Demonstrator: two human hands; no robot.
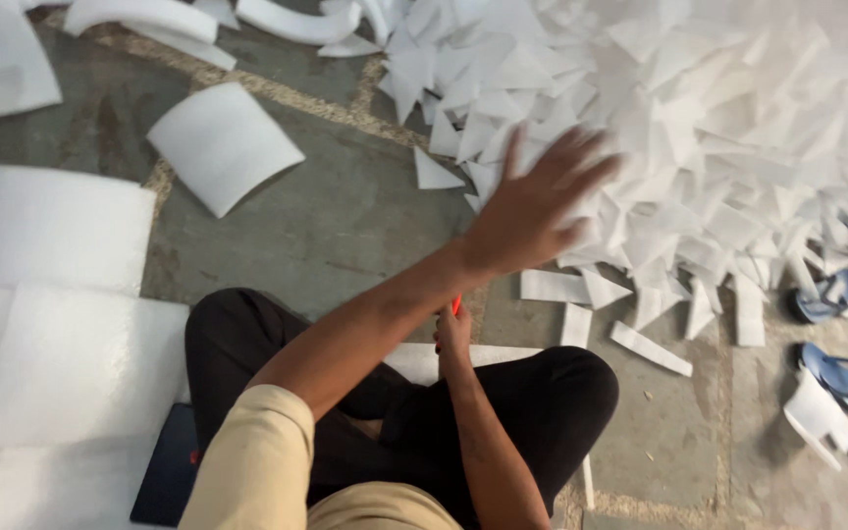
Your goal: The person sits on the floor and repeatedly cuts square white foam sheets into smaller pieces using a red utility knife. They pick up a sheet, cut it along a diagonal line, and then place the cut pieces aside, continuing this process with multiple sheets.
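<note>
Your left hand, blurred, spreads open with fingers fanned over the edge of the heap of thin white foam offcuts, angular and matte, piled on the grey stone floor. Your right hand closes around what seems a slim red tool, resting on a flat foam sheet across your lap.

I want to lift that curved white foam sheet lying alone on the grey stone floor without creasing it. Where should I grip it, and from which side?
The curved white foam sheet bows upward in the middle, its corners resting on the grey stone floor. Probably best to pinch the near right corner, coming in from the bare floor on that side: the edge there looks free, with nothing lying on it, and thin foam likely lifts flat from a corner.
</note>
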